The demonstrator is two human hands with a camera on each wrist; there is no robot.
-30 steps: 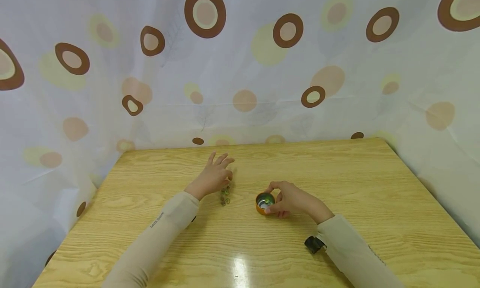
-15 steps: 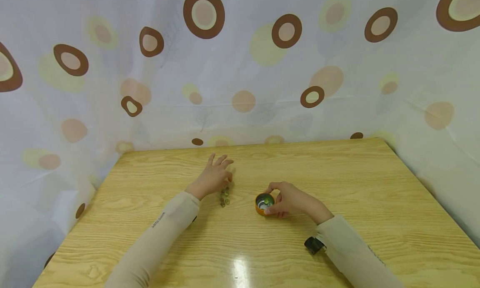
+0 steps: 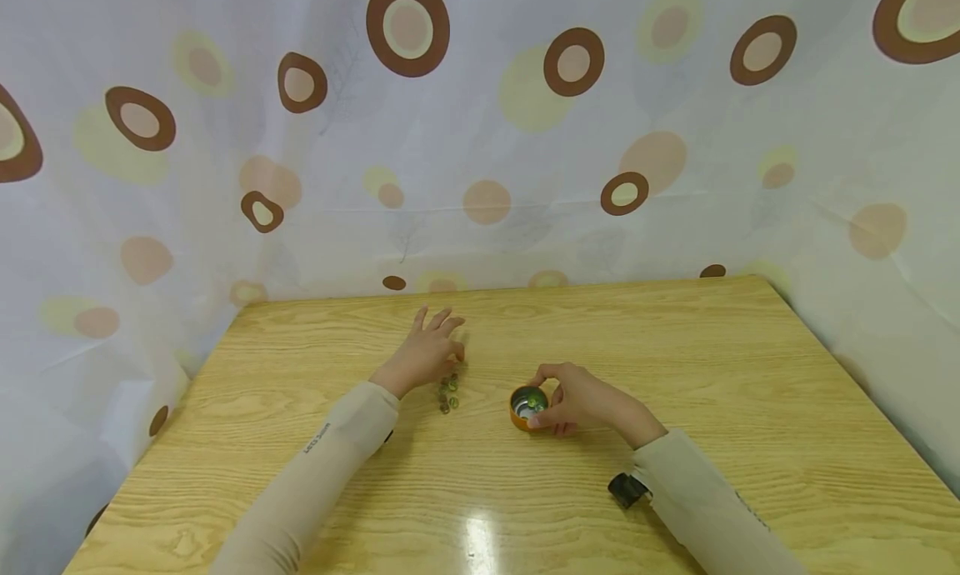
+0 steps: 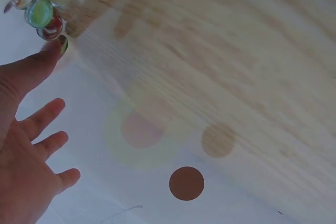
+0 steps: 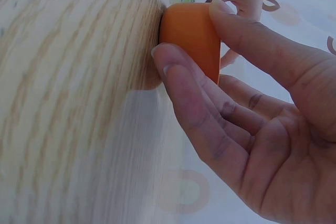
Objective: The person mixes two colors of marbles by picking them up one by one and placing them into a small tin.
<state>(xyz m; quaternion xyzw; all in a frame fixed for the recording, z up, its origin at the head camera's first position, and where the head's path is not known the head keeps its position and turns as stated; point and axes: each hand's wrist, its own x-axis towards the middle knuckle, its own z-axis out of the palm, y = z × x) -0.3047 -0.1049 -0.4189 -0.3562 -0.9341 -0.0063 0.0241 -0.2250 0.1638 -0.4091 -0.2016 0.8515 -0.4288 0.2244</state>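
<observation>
Orange cup: upright on the wood-grain table [image 3: 675,350], right of the marbles [image 3: 454,402]. Head view alone looks into its silvery interior, where a green marble [image 3: 533,401] lies; right wrist view gives only the plain outer wall of the orange cup [image 5: 191,24].
Right hand: the right hand [image 3: 581,396] grips the orange cup, thumb on the near side, forefinger on the far side. Black wrist device [image 3: 627,489] just below the sleeve cuff.
Left hand: the left hand [image 3: 423,357] is over the far end of the marbles. Left wrist view shows three fingers spread apart and a fingertip touching a dark marble [image 4: 63,45]; cannot tell whether it is pinched.
Marbles: small cluster left of the orange cup, mostly just near of the left hand. Red and green swirls in the glass read clearly in left wrist view; from the head view, only greenish glints.
Backdrop: white cloth [image 3: 427,142] with brown rings, beyond the table's far edge.
</observation>
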